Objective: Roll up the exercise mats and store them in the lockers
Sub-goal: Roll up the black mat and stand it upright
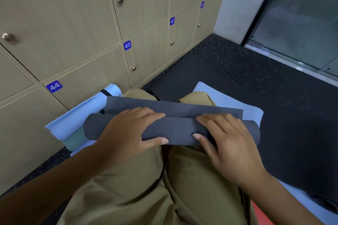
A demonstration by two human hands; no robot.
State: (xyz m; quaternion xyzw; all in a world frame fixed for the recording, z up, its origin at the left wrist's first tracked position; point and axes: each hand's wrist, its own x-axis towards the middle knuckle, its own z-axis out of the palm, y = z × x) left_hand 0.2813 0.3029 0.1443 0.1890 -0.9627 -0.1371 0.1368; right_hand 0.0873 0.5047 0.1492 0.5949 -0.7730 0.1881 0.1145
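- Two hands sit on a dark grey mat; it looks thin, soft and bendy, with a flat dull skin, and it is partly rolled into a long tube
- The mat lies across the person's lap, on tan trousers (baggy and creased); a loose flap of it lies flat past the roll, over the knees
- The left hand wraps round the roll, fingers over the top and thumb along the near side; the right hand does the same near the other end, though it is a bit blurry
- A pale blue rolled mat with a black strap lies on the floor to the left, just beside the lockers; a green mat peeks out under it
- A flat pale blue mat lies under the legs to the right; a black mat lies partly over it
- The lockers are tan with a wood look, round shiny knobs, and blue tags reading 44, 43, 42 and 41
- The floor is black, rough and speckled; a glass door stands at the far right
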